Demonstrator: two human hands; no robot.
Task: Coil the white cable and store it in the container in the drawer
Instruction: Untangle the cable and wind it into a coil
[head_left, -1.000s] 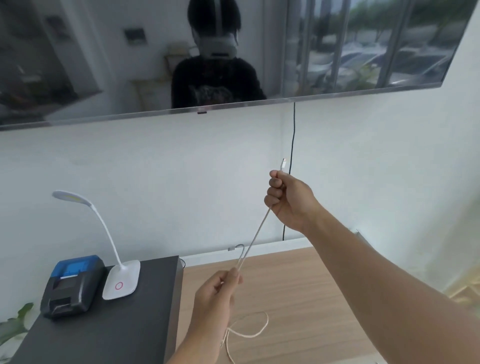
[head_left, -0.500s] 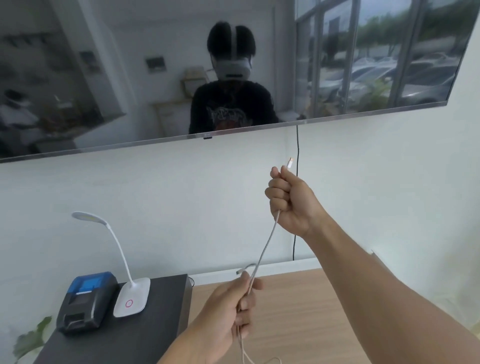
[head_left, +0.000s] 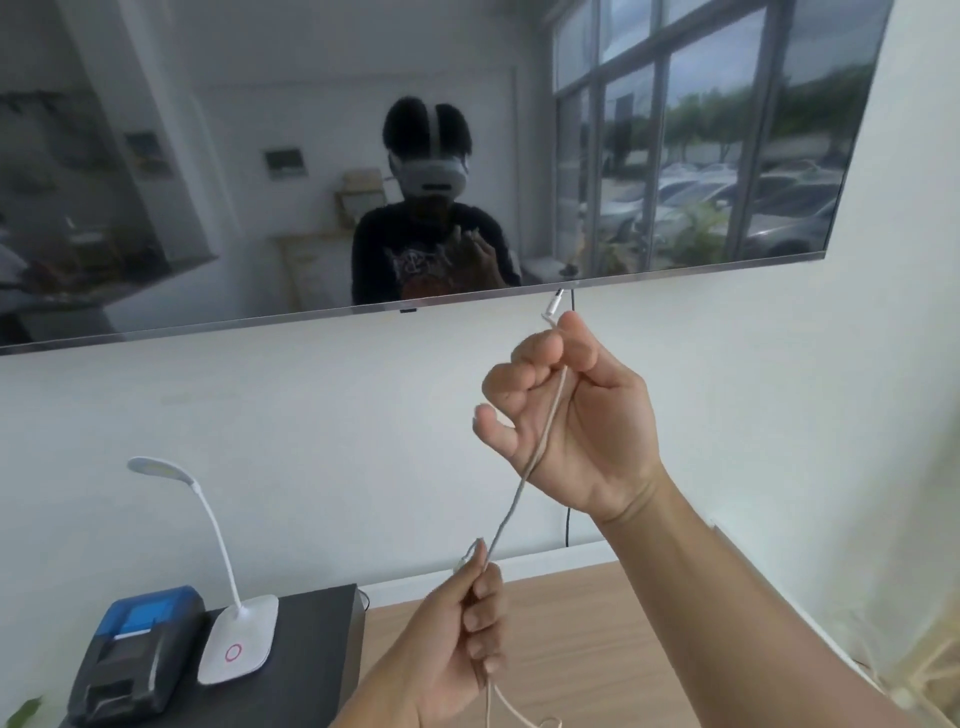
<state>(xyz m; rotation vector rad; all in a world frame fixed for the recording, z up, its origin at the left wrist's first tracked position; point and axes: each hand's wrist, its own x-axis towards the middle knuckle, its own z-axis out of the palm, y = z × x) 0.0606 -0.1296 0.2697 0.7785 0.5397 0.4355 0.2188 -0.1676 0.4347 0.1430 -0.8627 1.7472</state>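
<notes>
The right hand (head_left: 576, 431) is pinching the thin white braided cable (head_left: 511, 499) just below its plug, the other fingers (head_left: 498, 384) loosely spread, probably anchoring the first loop. The left hand (head_left: 457, 629) is closing its fingers around the cable lower down, feeding slack upward.

I count two hands: my left hand (head_left: 447, 639) and my right hand (head_left: 576, 421). One white cable (head_left: 511, 499) runs between them, with one plug (head_left: 555, 304) showing. On one dark cabinet (head_left: 311, 660) I see one desk lamp (head_left: 236, 644) and one small printer (head_left: 135, 654). One screen (head_left: 208, 156) hangs on the wall, with one black cord (head_left: 567, 527) below it.
</notes>
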